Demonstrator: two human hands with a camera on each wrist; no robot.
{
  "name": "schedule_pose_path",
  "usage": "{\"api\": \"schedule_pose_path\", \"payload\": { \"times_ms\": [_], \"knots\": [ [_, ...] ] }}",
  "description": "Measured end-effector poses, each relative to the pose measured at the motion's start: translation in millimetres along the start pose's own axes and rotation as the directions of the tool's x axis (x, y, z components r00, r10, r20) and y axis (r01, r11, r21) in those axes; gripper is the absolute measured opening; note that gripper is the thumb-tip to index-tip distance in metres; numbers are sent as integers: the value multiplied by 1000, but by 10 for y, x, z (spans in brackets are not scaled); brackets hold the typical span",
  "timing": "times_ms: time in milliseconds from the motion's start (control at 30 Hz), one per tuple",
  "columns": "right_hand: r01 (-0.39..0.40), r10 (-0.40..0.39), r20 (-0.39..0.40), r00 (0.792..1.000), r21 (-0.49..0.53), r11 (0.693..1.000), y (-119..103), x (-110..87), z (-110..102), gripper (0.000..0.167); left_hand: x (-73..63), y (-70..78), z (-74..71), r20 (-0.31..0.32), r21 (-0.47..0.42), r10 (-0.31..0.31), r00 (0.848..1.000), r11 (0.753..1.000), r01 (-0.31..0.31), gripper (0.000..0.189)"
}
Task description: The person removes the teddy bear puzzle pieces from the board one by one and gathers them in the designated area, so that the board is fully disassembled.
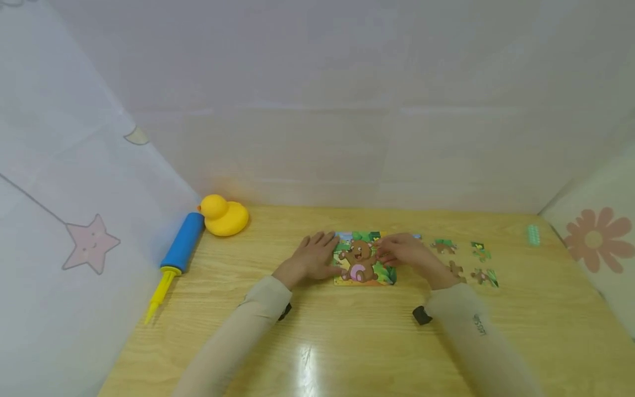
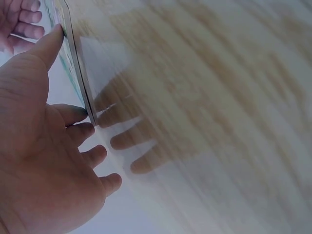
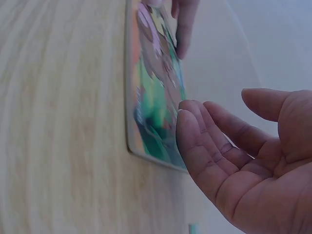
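A puzzle board (image 1: 361, 271) with a cartoon brown bear lies flat on the wooden table. At its left edge rests my left hand (image 1: 311, 258), fingers spread. The left wrist view shows the thumb and fingertips of that hand (image 2: 44, 131) touching the board's side. My right hand (image 1: 405, 251) is over the board's right part. In the right wrist view this hand (image 3: 243, 165) has gently bent fingers, the thumb stands apart, and nothing shows between them. Fingertips hide part of the picture. Loose puzzle pieces (image 1: 485, 277) lie to the right.
A yellow rubber duck (image 1: 227, 218) sits at the back left beside a blue and yellow hand pump (image 1: 182, 242). Near the back right corner lies a small green object (image 1: 533, 235). Pale cloth walls (image 1: 317, 154) border the table at the back and sides.
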State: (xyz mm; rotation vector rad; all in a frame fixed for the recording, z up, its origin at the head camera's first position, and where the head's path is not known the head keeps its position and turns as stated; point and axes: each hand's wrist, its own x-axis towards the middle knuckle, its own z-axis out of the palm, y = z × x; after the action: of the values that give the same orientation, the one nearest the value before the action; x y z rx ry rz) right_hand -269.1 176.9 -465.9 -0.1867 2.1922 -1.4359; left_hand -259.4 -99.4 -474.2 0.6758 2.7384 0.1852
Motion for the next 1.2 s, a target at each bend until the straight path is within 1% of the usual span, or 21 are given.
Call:
{"api": "schedule_pose_path", "payload": {
  "times_ms": [133, 267, 367, 433, 567, 700, 900, 1200],
  "knots": [
    [-4, 5, 32, 999, -8, 1000, -13, 80, 143, 43, -3, -1, 12, 0, -19, -6, 1000, 1000, 6, 95],
    [-3, 3, 28, 1000, -14, 1000, -29, 144, 241, 41, 11, -2, 20, -5, -21, -21, 1000, 1000, 21, 96],
    [-7, 7, 0, 1000, -23, 1000, -39, 182, 293, 36, 24, 1, 27, -9, -12, -26, 1000, 1000, 26, 97],
    [-5, 4, -15, 1000, -59, 998, -51, 198, 319, 34, 28, 3, 25, -8, -10, -28, 1000, 1000, 28, 97],
    [-10, 4, -43, 999, -131, 991, -71, 217, 355, 31, 28, 8, 16, -1, -10, -30, 1000, 999, 30, 97],
    [-20, 11, -56, 998, -169, 985, -73, 232, 380, 30, 25, 8, 23, 4, -8, -32, 999, 999, 32, 97],
    [-34, 24, -59, 998, -177, 984, -77, 244, 397, 30, 16, 5, 23, 12, -24, -26, 1000, 999, 27, 98],
    [-32, 18, -77, 997, -183, 983, -97, 285, 418, 25, 16, 8, 4, 15, -37, -26, 1000, 999, 26, 97]
  ]
}}
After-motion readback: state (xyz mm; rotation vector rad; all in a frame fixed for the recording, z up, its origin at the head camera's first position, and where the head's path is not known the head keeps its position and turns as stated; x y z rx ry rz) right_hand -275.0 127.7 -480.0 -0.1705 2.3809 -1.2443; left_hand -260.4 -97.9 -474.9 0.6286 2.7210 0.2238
